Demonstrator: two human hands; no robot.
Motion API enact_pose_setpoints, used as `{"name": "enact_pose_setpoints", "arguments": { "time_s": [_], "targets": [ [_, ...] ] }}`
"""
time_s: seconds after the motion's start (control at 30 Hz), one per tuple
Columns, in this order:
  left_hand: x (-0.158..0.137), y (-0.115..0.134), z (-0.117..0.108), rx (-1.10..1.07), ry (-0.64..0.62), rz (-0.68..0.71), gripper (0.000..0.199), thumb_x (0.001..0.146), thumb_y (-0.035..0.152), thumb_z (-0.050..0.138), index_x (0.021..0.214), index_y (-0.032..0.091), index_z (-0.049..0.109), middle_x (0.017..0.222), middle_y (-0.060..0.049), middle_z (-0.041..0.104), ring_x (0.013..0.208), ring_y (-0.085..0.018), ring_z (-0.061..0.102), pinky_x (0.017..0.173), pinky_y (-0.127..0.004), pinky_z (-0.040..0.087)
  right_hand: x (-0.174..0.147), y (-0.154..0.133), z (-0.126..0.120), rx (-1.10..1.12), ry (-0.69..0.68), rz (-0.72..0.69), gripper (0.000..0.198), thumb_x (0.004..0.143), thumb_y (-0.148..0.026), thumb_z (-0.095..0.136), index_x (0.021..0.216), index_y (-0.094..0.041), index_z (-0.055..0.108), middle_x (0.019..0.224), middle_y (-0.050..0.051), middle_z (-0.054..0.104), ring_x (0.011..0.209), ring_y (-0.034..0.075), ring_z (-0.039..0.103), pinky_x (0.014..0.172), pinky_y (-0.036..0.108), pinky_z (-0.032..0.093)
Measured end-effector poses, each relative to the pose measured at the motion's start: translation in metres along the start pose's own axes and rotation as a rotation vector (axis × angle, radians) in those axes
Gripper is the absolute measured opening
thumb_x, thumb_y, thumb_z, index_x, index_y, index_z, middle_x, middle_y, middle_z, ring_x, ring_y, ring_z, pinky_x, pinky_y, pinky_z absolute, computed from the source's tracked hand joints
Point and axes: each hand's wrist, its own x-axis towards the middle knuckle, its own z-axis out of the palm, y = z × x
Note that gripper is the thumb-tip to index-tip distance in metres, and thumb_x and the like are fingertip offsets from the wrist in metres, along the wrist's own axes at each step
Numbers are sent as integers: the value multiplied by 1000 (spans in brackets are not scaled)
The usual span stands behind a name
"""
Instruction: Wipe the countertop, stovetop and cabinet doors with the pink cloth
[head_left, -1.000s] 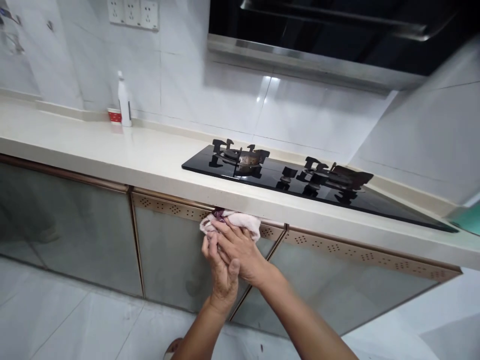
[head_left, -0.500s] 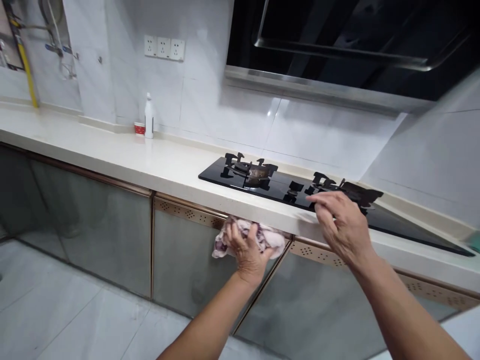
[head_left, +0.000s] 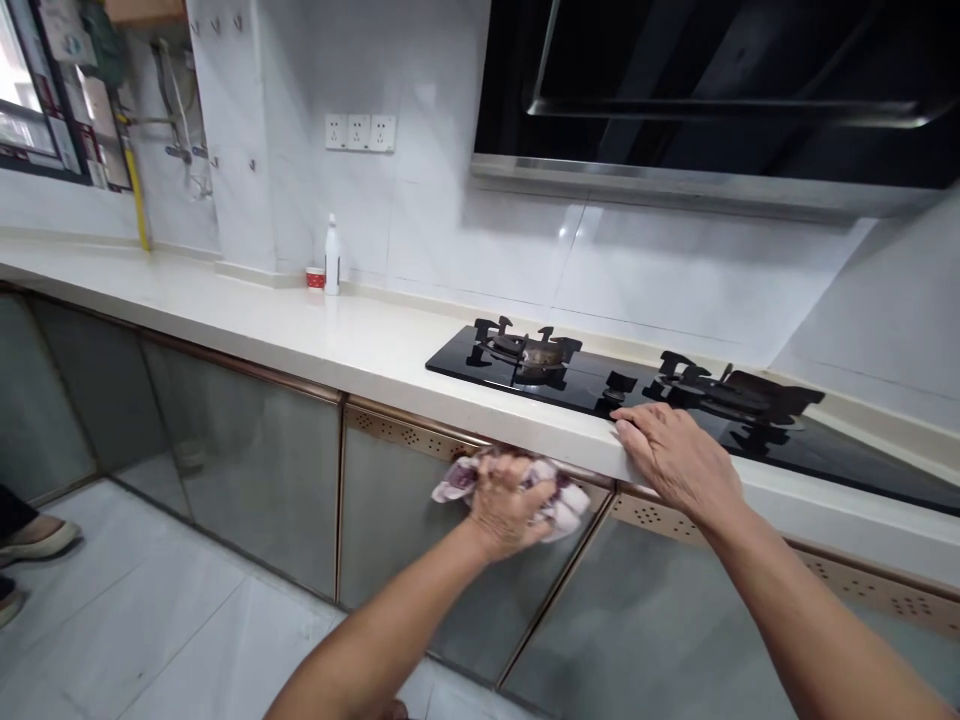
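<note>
My left hand (head_left: 504,505) is closed on a crumpled white cloth (head_left: 566,508) with purple-red patches. It presses the cloth to the upper part of a frosted cabinet door (head_left: 405,510), just below the countertop lip. Part of the cloth is hidden under the fingers. My right hand (head_left: 675,455) lies palm down on the front edge of the pale countertop (head_left: 375,345), its fingers extended and holding nothing. Its fingertips reach the near rim of the black gas cooktop (head_left: 577,385), close to a knob.
Above the cooktop hangs a black range hood (head_left: 675,100). A white bottle (head_left: 332,258) and a small red cup (head_left: 315,278) stand by the wall. Another person's foot in a shoe (head_left: 45,540) is on the tiled floor at far left. A yellow pipe (head_left: 136,195) runs down the wall.
My right hand has come down from above the counter edge onto it. The cloth under my left hand has changed shape slightly. The view has swung left, bringing a person's feet and a window in.
</note>
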Motion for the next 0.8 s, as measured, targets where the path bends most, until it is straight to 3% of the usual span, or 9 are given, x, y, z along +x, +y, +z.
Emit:
{"name": "enact_pose_setpoints", "arguments": {
  "time_s": [0.1, 0.27, 0.33, 0.4, 0.47, 0.53, 0.7, 0.8],
  "targets": [
    [-21, -73, -35, 63, 104, -21, 49, 73, 59, 72, 110, 28, 68, 121, -11, 51, 117, -31, 44, 108, -53, 32, 2, -5, -2, -8, -15, 40, 45, 103, -37, 28, 122, -25, 67, 117, 8, 67, 102, 24, 58, 81, 36, 45],
    [-49, -187, -98, 182, 93, -152, 50, 72, 48, 70, 115, 25, 59, 128, -13, 46, 122, -33, 45, 107, -55, 39, 5, -11, -6, -26, -38, 82, 46, 103, -37, 27, 121, -24, 67, 117, 7, 67, 102, 26, 58, 79, 37, 44],
    [-54, -208, -111, 188, 64, -186, 52, 68, 45, 71, 114, 24, 58, 129, -14, 46, 124, -35, 46, 106, -56, 41, 6, -12, -7, -23, -43, 89, 45, 103, -36, 28, 120, -24, 68, 117, 7, 67, 103, 26, 58, 78, 37, 44],
    [-54, -209, -111, 188, 76, -212, 54, 66, 42, 72, 114, 21, 58, 131, -16, 46, 126, -38, 46, 106, -59, 41, 6, -13, -8, -21, -44, 95, 45, 102, -35, 28, 120, -25, 68, 117, 7, 67, 103, 25, 58, 78, 37, 43],
    [-50, -191, -101, 185, 122, -221, 55, 66, 40, 72, 115, 18, 58, 131, -19, 45, 127, -41, 45, 105, -64, 40, 7, -14, -10, -19, -37, 100, 44, 102, -34, 29, 119, -25, 69, 116, 7, 67, 102, 25, 58, 77, 37, 43],
    [-41, -156, -82, 153, 128, -190, 55, 68, 43, 73, 115, 18, 60, 130, -20, 44, 124, -41, 45, 103, -65, 40, 7, -17, -12, -19, -22, 108, 43, 102, -34, 30, 119, -25, 69, 116, 8, 67, 102, 25, 57, 76, 37, 43],
    [-2, -28, -12, -6, 46, 87, 54, 69, 57, 77, 117, 32, 67, 121, -11, 53, 113, -32, 47, 99, -54, 39, 8, -21, -16, -24, -21, 145, 40, 102, -33, 33, 119, -26, 68, 114, 7, 66, 102, 25, 56, 76, 36, 42],
    [28, 50, 31, -70, -39, 210, 55, 79, 63, 69, 123, 31, 67, 124, -12, 54, 114, -31, 47, 96, -48, 39, 8, -21, -17, -15, -31, 145, 38, 102, -33, 34, 119, -27, 68, 115, 7, 66, 104, 24, 55, 78, 36, 41]
  ]
}}
